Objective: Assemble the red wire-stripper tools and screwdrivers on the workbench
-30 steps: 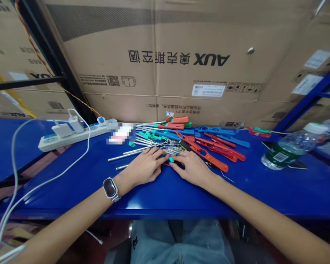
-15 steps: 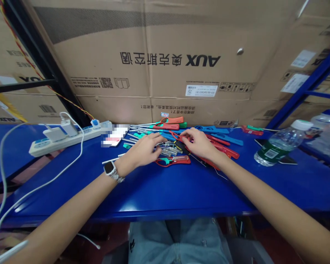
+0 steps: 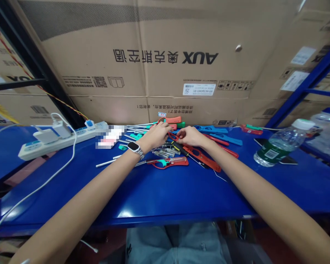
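My left hand [image 3: 157, 135], with a watch on its wrist, reaches over the pile at the back of the blue table; its fingers are bent, and what lies under them is hidden. Close beside it, my right hand [image 3: 191, 136] pinches a red looped plastic piece [image 3: 173, 136]. Below my hands lie clear small parts [image 3: 166, 151] and a black-and-yellow screwdriver [image 3: 180, 147]. A red lighter-like piece [image 3: 178, 161] with a green trigger is nearest the front. Orange-red [image 3: 206, 160] and blue casings [image 3: 229, 138] lie to the right, metal rods [image 3: 106, 163] to the left.
A white power strip [image 3: 63, 141] with plugs and cables stands at the left. At the right are a water bottle [image 3: 282, 145] and a dark flat device [image 3: 288, 160] behind it. A large cardboard box [image 3: 165, 73] rises behind the blue table [image 3: 181, 194].
My left hand has moved right and further back, uncovering more of the small parts. My right hand stays near the red looped piece. The view has shifted slightly.
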Available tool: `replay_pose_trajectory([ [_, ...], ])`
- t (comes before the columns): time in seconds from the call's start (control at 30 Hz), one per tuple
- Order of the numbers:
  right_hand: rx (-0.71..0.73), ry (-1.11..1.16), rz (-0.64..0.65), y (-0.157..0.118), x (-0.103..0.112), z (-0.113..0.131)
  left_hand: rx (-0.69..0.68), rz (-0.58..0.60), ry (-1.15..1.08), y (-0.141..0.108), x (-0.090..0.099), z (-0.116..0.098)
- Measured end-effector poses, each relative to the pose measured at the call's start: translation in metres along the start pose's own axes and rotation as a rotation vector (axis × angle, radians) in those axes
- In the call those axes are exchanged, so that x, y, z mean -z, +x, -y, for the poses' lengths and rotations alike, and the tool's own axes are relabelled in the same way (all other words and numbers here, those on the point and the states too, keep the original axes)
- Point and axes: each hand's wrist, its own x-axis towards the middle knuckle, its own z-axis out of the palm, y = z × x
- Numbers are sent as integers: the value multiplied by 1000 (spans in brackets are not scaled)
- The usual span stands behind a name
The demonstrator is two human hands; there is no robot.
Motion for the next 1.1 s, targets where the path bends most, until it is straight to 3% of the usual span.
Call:
replay_pose_trajectory([
  [0.23, 13, 42, 8, -1, 1, 2, -15, -87, -93, -15, -4, 6],
  [0.53, 31, 97, 2, -7, -1, 11, -12, -10, 53, -14, -2, 2],
  [0.67, 94, 95, -150, -13, -4, 9, -6, -19, 36, -10, 4, 1],
  [0.83, 333, 98, -380, -29, -4, 17, -19, -154, -124, -23, 23, 3],
  [0.9, 465, 137, -358, -41, -2, 26, -66, -191, -225, -39, 32, 2],
  [0.97, 552, 195, -230, -54, 0, 35, -130, -200, -317, -60, 39, 0],
  [1.1, 553, 246, 45, -72, -3, 44, -145, -165, -451, -98, 37, -7],
])
